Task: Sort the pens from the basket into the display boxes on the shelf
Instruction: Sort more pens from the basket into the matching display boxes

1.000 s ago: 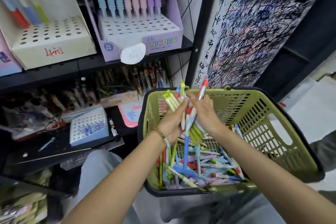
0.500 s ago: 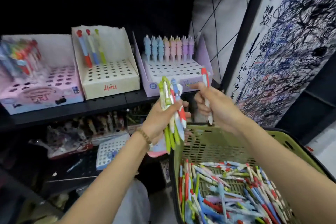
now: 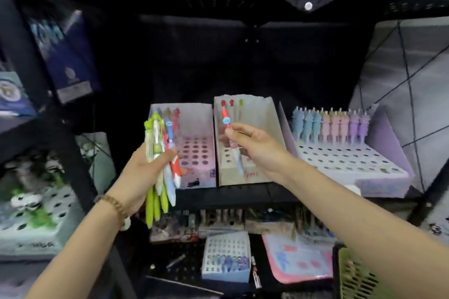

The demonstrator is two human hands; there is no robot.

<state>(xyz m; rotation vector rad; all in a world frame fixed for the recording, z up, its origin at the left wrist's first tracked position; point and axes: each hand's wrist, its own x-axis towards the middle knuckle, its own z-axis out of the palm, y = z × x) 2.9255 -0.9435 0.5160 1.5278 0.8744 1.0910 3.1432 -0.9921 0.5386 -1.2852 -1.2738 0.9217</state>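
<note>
At a stationery shelf, we see the right hand pinching a single pen between thumb and fingertips, just in front of the cream display box. The pen's long axis runs near upright, leaning a little: the red upper end, with a round blue piece on it, points up and slightly left, while the white lower end slants down and right across the box's holed face. Whether the tip touches the box we cannot tell.

The left hand is curled round a bunch of pens – green, white-and-blue and red-and-white barrels – held near vertical, tops up, tips hanging below the palm. A beaded bracelet sits on that wrist.

Three boxes stand side by side on the black shelf: a pink box with a few pens at its back left, the cream one with three pens along its rear row, and a lavender box carrying a full back row of pastel pens. The frame is soft with blur. The green basket shows only as a corner at the lower right, well below the hands. More stock crowds the lower shelf – and a grey panel crossed by dark lines closes the right side.
</note>
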